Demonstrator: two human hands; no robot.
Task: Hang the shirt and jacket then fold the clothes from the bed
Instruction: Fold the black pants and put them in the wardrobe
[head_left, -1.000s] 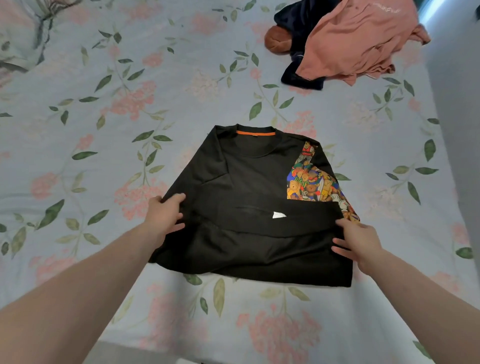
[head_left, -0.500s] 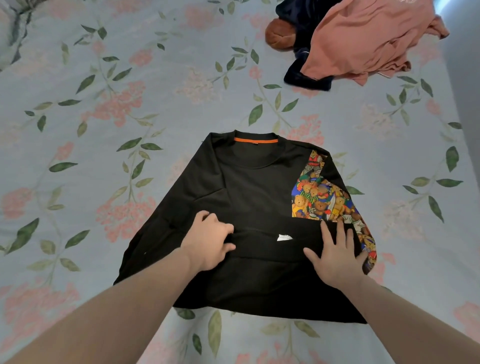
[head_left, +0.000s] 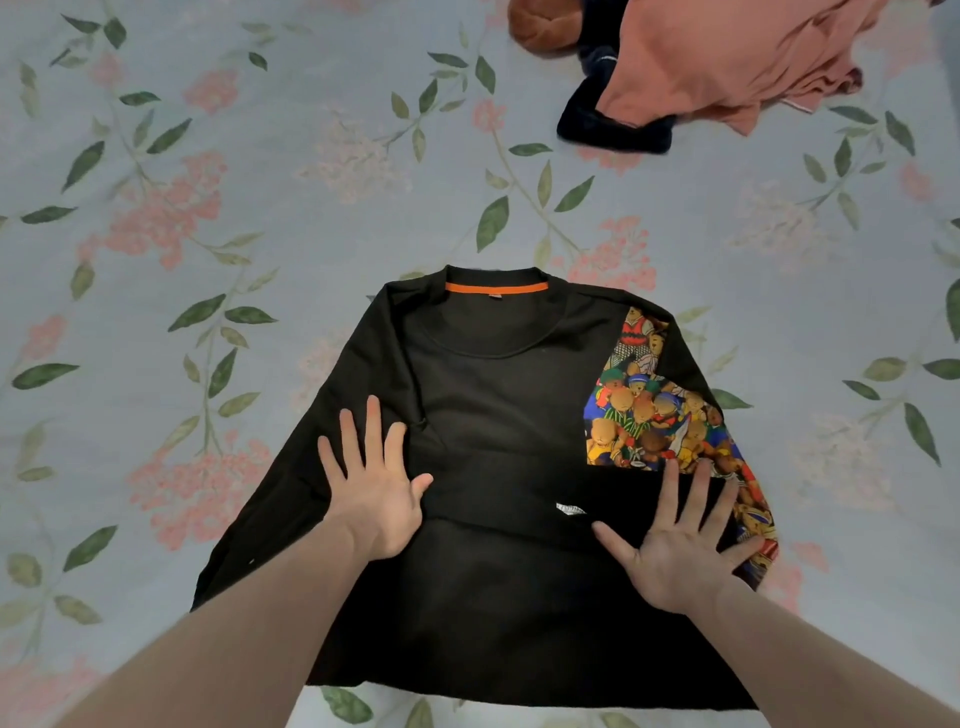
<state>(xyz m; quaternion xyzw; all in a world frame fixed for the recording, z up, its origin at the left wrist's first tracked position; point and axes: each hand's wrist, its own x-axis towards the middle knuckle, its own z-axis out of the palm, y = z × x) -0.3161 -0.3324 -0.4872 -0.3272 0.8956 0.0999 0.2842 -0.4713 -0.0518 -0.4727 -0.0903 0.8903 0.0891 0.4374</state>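
Bed (head_left: 311, 182), floral sheet, fills the frame; carries all items.

Black shirt (head_left: 498, 415), centre to lower centre of frame, lies flat, collar w/ orange strip toward top, printed bear panel (head_left: 644, 410) at its right side. Sleeves already turned in over the body; a folded band crosses the lower middle w/ small white label (head_left: 570, 508) showing.

Change: 1 s ago both hands gripped the shirt's outer edges at left and right. Half a sec ago the left was curled on the fold, the right already flat. Now both lie open and flat on the cloth.

Left hand (head_left: 371, 483), lower centre-left: fingers spread straight, pressing on the fold, holding nothing. Right hand (head_left: 675, 545), lower right: same, fingers splayed, beside the bear panel's lower edge.

Judgement: smoothing stage of the fold; sleeve folds set, lengthwise fold prob. next.

Unfolded pile, upper right of frame: salmon garment (head_left: 727, 57) over dark garment (head_left: 608, 124), brown item (head_left: 540, 28) beside. Well apart from the shirt; folding work remains.
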